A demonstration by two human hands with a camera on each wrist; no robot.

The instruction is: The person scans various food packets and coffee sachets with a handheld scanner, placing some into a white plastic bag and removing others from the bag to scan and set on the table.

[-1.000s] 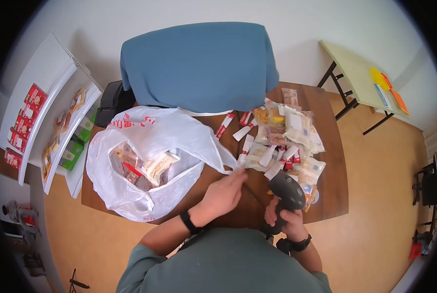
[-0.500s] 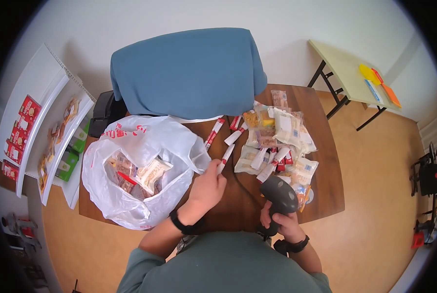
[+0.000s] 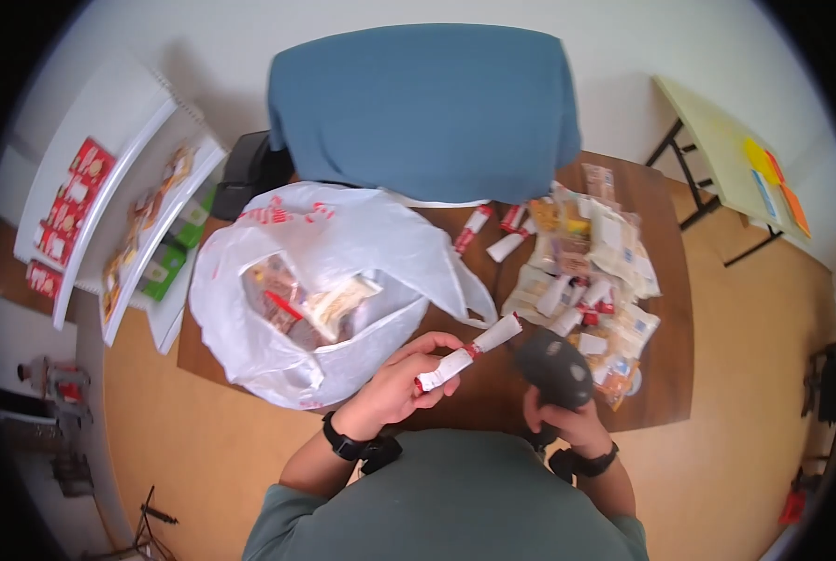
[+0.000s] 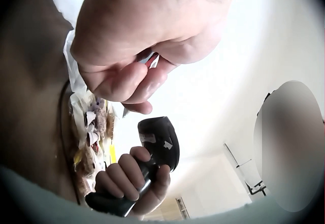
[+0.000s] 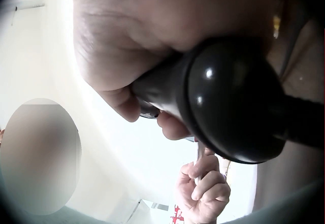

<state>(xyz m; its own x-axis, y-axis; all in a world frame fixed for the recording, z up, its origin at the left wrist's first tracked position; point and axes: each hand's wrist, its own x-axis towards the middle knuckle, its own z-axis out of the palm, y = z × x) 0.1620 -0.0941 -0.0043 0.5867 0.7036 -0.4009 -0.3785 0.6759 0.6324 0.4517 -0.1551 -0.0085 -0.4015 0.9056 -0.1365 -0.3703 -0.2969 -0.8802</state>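
My left hand (image 3: 397,381) pinches a slim white-and-red stick packet (image 3: 493,337), held slantwise in front of the bag, its far end close to the scanner's head in the head view. My right hand (image 3: 575,423) grips a black handheld barcode scanner (image 3: 550,366) by its handle; in the left wrist view the fingers (image 4: 124,176) wrap round it. Beside the left hand a white plastic bag (image 3: 221,309) lies open with packaged snacks (image 3: 338,307) inside. Beyond the scanner is a pile of wrapped food packs (image 3: 614,243) with several stick packets (image 3: 553,294).
More stick packets (image 3: 474,229) lie at the middle back of the wooden table (image 3: 665,374). A blue cloth (image 3: 422,112) covers a large object behind. Shelves (image 3: 109,215) with red boxes (image 3: 61,224) stand left, a side table (image 3: 712,150) right.
My left hand reached to a stick packet on the table, picked it up and brought it back toward my body, turning it toward the scanner. The right hand keeps holding the scanner.
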